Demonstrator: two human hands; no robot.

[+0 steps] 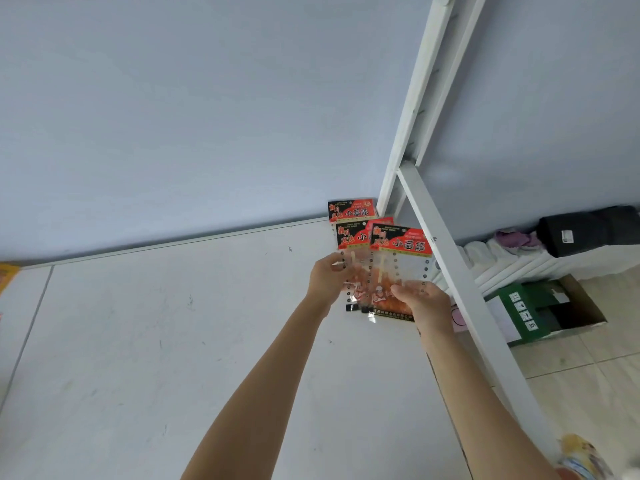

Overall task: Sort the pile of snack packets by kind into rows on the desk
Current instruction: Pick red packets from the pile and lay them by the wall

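Far right corner of the white counter (207, 323), by the white metal frame post (446, 271). Both grips are on red-and-black clear-windowed snack packets (401, 247), all one kind.

Left hand (329, 278): fingers curled round the edge of the left-hand packet (353, 237), clamped on it. Right hand (424, 301): thumb across the lower part of the front packet, pinching it. A third matching packet (351, 209) sits behind, against the pale blue wall (173, 116); whether it lies flat or is held I cannot tell.

Progress, as I judge it: one kind is gathered here, overlapping and not yet squared into a row. An orange-yellow packet (7, 277) shows at the left edge and a yellow-and-white packet (581, 455) at the lower right edge, so other kinds remain. The pile itself is out of view.

Writing: large white characters on the red band read 小面筋; the black panel's red characters are only partly legible. Small print is too fine.
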